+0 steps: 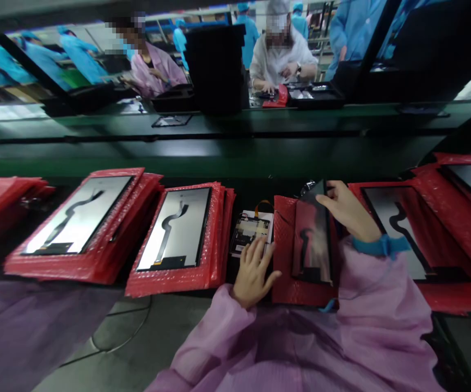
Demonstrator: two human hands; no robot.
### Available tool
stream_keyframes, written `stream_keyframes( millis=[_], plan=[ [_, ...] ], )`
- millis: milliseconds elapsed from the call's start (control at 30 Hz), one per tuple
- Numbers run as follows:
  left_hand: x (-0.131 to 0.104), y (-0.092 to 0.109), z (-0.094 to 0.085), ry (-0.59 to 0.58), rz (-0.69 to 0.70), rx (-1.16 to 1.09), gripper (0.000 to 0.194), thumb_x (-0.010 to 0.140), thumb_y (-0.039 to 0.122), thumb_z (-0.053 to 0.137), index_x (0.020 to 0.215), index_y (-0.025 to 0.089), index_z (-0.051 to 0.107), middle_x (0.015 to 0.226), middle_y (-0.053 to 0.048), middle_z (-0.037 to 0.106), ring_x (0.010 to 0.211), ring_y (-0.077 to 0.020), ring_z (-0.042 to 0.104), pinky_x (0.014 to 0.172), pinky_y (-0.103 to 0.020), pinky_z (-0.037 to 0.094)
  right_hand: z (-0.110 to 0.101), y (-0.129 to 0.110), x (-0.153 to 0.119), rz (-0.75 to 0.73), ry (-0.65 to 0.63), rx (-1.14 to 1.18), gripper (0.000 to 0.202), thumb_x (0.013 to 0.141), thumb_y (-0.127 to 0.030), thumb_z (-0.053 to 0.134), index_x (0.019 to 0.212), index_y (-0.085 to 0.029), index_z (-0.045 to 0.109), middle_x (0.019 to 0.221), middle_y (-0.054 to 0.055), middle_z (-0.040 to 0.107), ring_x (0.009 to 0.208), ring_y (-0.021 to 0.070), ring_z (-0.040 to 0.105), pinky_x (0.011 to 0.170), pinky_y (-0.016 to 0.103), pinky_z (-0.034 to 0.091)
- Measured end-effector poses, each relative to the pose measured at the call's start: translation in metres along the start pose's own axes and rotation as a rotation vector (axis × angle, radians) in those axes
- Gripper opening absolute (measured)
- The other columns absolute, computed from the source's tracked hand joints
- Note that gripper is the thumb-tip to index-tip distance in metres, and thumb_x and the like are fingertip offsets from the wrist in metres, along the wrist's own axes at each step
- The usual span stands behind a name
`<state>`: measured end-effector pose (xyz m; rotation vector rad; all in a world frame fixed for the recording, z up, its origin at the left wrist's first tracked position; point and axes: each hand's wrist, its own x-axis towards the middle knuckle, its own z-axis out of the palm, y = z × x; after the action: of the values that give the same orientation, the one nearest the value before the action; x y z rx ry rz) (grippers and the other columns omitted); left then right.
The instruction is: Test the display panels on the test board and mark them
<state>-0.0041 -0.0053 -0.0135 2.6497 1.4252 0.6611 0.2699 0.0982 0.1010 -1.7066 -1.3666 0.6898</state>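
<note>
My right hand (pixel 348 211) grips the upper right corner of a tablet screen panel (pixel 312 239), between thumb and fingers. The panel is tilted up on its edge over a red bubble-wrap pouch (pixel 283 228), and a dark flex cable shows on its back. My left hand (pixel 252 276) is open, fingers spread, at the lower edge of a small circuit board (pixel 251 230). An orange ribbon cable (pixel 263 203) rises from the board's top. Whether the fingertips press on the board I cannot tell. A blue wrist strap (pixel 378 246) circles my right wrist.
Stacks of red pouches topped with screen panels stand to the left (pixel 182 228), far left (pixel 82 215) and right (pixel 407 228). Behind runs a green conveyor (pixel 219 149). Across it, co-workers sit by black trays (pixel 317 95). A purple sleeve (pixel 35 326) shows at lower left.
</note>
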Motion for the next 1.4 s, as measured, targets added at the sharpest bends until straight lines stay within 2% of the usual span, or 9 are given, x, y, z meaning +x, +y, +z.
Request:
stream_keyframes(
  millis=[100,200,467,600,700,833,933,1167,1400],
  plan=[
    [0.003,0.002,-0.004,-0.158,0.134,-0.028,0.062,0.101,0.05,0.043,0.153,0.017,0.039,0.157,-0.015,0.044,0.149,-0.0334,0.033,0.122,-0.066,0.015,-0.029,0.01,-0.013,0.009,-0.02,-0.111,0.041,0.073,-0.02,0.068,0.114,-0.016,0.064,0.086,0.005,0.069,0.078,0.0198,0.064,0.08,0.037,0.051],
    [0.005,0.002,-0.003,-0.211,0.11,-0.03,0.062,0.102,0.045,0.041,0.155,0.012,0.034,0.156,-0.017,0.044,0.151,-0.0321,0.031,0.123,-0.067,0.013,-0.041,0.02,-0.019,0.061,0.041,-0.103,0.044,0.074,-0.019,0.069,0.117,-0.014,0.064,0.088,0.006,0.071,0.08,0.0209,0.066,0.081,0.039,0.052],
    [0.003,-0.006,0.009,-0.161,0.082,-0.115,0.069,0.1,0.015,0.033,0.161,0.014,0.0,0.158,-0.02,0.04,0.153,-0.0273,0.028,0.123,-0.061,0.022,-0.003,0.04,-0.023,0.158,-0.068,-0.099,0.038,0.081,-0.011,0.057,0.119,-0.009,0.06,0.086,0.008,0.071,0.077,0.0183,0.067,0.074,0.032,0.054],
    [0.002,-0.008,0.009,-0.146,0.129,-0.125,0.06,0.098,0.012,0.034,0.158,0.014,0.023,0.157,-0.017,0.044,0.154,-0.0281,0.024,0.122,-0.06,0.024,0.016,0.034,-0.032,0.067,-0.002,-0.208,0.032,0.086,-0.009,0.049,0.115,-0.006,0.061,0.11,0.021,0.066,0.109,0.0292,0.06,0.099,0.047,0.044],
    [0.013,-0.005,-0.007,-0.083,0.152,-0.134,0.035,0.101,0.023,0.043,0.132,0.018,0.058,0.142,-0.013,0.06,0.143,-0.0302,0.044,0.118,-0.059,0.033,0.04,0.017,-0.037,-0.116,-0.081,-0.195,0.027,0.094,-0.02,0.048,0.114,-0.012,0.063,0.127,0.019,0.059,0.126,0.0296,0.048,0.111,0.047,0.033],
    [0.055,-0.006,-0.039,0.219,0.143,-0.232,0.022,0.1,0.019,0.045,0.094,0.019,0.066,0.096,-0.007,0.071,0.096,-0.0208,0.063,0.092,-0.04,0.051,0.075,0.006,-0.033,-0.283,-0.387,-0.071,0.02,0.094,-0.031,0.056,0.085,-0.017,0.067,0.093,0.005,0.068,0.094,0.0166,0.06,0.093,0.032,0.045],
    [0.091,-0.016,-0.045,0.361,0.097,-0.188,0.019,0.099,0.021,0.047,0.098,0.018,0.066,0.099,-0.009,0.07,0.097,-0.0229,0.059,0.09,-0.04,0.049,0.089,0.012,-0.03,-0.292,-0.48,0.018,0.022,0.094,-0.03,0.054,0.08,-0.016,0.064,0.081,0.002,0.065,0.076,0.0126,0.057,0.074,0.026,0.045],
    [0.114,-0.034,-0.022,0.021,0.085,-0.173,0.021,0.094,0.022,0.048,0.079,0.021,0.061,0.088,-0.004,0.071,0.093,-0.0215,0.06,0.105,-0.048,0.035,0.092,0.024,-0.033,-0.299,-0.527,0.118,0.017,0.083,-0.012,0.048,0.07,-0.016,0.058,0.082,0.001,0.061,0.078,0.0115,0.056,0.077,0.026,0.042],
    [0.109,-0.036,-0.021,-0.02,0.086,-0.229,0.021,0.091,0.021,0.044,0.074,0.022,0.055,0.077,-0.002,0.066,0.086,-0.0209,0.059,0.1,-0.045,0.037,0.094,0.025,-0.035,-0.332,-0.518,0.101,0.016,0.079,-0.008,0.054,0.068,-0.018,0.05,0.077,-0.001,0.056,0.077,0.0123,0.049,0.086,0.031,0.038]
  ],
)
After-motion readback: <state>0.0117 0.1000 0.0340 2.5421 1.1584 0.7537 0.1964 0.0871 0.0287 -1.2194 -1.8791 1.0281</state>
